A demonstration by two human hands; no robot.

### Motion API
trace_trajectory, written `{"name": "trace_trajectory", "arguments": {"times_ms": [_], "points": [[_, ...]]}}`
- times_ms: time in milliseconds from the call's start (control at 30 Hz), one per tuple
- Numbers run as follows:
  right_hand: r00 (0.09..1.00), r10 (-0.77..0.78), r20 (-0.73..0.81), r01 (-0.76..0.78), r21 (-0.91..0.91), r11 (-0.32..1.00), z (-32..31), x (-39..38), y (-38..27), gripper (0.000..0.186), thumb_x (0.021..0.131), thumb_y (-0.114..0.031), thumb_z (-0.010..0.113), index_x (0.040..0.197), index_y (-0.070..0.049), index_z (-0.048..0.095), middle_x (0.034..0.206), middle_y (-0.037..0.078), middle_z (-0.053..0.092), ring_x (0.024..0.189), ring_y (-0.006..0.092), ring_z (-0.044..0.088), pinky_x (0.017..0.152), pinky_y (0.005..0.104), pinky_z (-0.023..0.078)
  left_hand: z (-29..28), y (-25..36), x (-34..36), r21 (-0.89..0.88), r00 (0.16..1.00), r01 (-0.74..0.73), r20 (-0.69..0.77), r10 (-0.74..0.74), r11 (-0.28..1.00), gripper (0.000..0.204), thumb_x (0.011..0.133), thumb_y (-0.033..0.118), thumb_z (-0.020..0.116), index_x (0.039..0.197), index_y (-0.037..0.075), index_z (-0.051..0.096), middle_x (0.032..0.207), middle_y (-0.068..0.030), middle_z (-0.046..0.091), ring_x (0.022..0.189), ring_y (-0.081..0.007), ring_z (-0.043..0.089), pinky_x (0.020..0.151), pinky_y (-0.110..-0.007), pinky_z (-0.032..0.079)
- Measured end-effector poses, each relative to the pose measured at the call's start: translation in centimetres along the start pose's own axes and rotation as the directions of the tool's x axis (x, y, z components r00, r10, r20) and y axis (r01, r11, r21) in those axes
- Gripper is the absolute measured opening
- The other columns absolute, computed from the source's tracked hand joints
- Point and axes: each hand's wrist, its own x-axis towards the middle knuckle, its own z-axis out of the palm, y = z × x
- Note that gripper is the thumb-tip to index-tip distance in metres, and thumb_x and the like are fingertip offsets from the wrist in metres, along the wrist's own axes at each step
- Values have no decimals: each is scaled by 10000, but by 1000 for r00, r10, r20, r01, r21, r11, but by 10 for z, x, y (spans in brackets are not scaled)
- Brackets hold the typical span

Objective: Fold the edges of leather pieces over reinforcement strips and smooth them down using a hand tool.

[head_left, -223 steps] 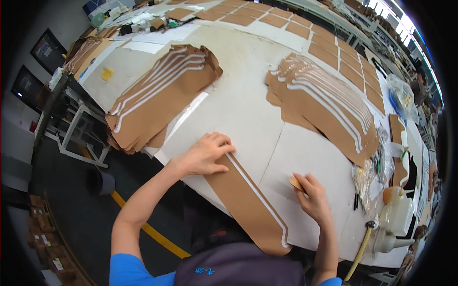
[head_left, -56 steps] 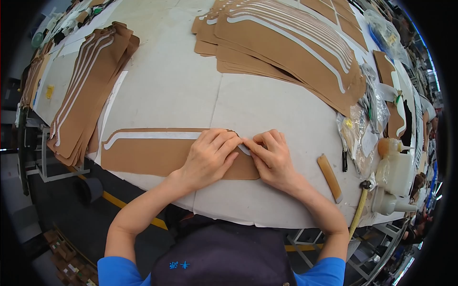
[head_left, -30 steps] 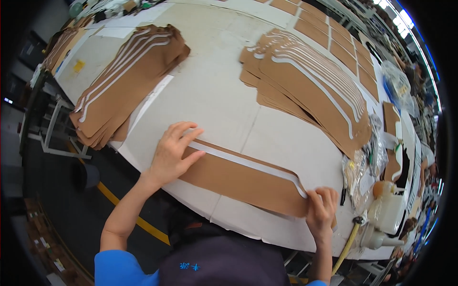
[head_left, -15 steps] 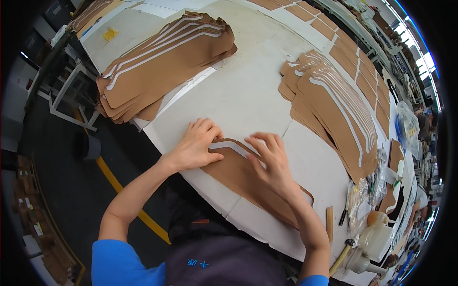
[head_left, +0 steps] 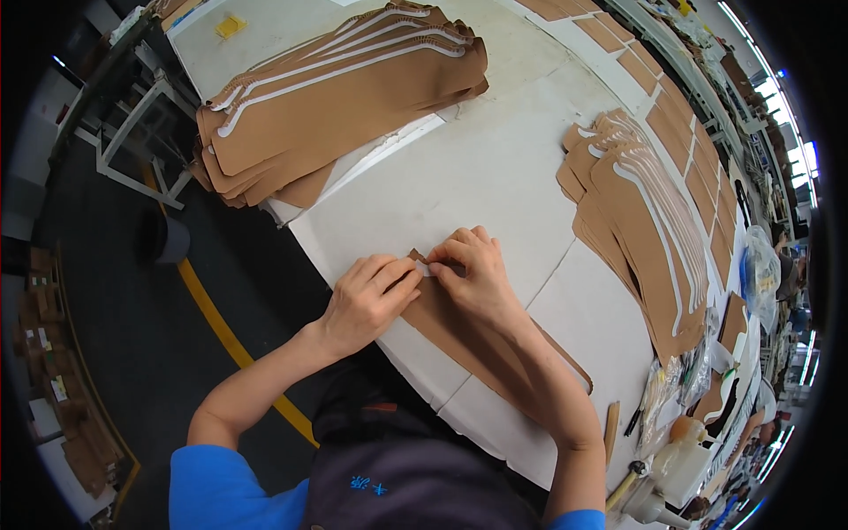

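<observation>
A long brown leather-like panel [head_left: 461,346] lies at the table's near edge, slanting from my hands down to the right. At its upper end, a short bit of white strip [head_left: 426,268] shows between my fingers. My left hand [head_left: 369,299] is closed on that end, fingers bent and pressed together on the panel beside the strip. My right hand [head_left: 477,276] pinches the panel's edge just right of the strip, thumb against fingertips. My right hand and forearm cover much of the panel's upper edge.
Similar brown panels with white strips lie in a pile [head_left: 344,106] at far left and a fanned stack [head_left: 640,230] at right. Near right are a wooden stick [head_left: 611,431], a hammer [head_left: 625,484], plastic bags [head_left: 658,393] and a whitish plastic bottle [head_left: 685,459]. A dark bin [head_left: 166,238] stands on the floor.
My right hand has moved left and closed on the panel's edge near my left hand. My left hand's fingers have come down over the strip's end. The view has shifted slightly.
</observation>
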Motion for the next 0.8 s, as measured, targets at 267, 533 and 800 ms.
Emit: {"name": "trace_trajectory", "arguments": {"times_ms": [267, 533, 800], "points": [[995, -59, -80, 64, 58, 996, 7, -3, 13, 153, 871, -14, 778, 989, -111, 789, 1018, 1, 662, 1023, 237, 529, 975, 375, 389, 6, -11, 11, -108, 995, 93, -23, -96, 990, 234, 842, 51, 818, 1059, 11, 740, 1067, -78, 690, 937, -272, 677, 792, -390, 573], [991, -125, -54, 129, 82, 988, 2, -2, 20, 164, 869, -32, 778, 996, -133, 802, 1021, 8, 654, 1021, 243, 555, 903, 385, 401, -4, -36, 40, -372, 913, 351, 341, -225, 860, 142, 915, 83, 773, 1052, 59, 743, 991, -64, 649, 801, -222, 672, 752, -369, 559], [993, -121, 8, 119, 133, 984, -9, 2, 27, 193, 865, -2, 756, 1004, -125, 810, 1024, 13, 656, 1027, 251, 554, 933, 391, 407, -10, -51, 55, -406, 863, 358, 488, -132, 841, 87, 887, 64, 779, 972, 75, 766, 954, -46, 656, 793, -204, 655, 729, -361, 525]]}}
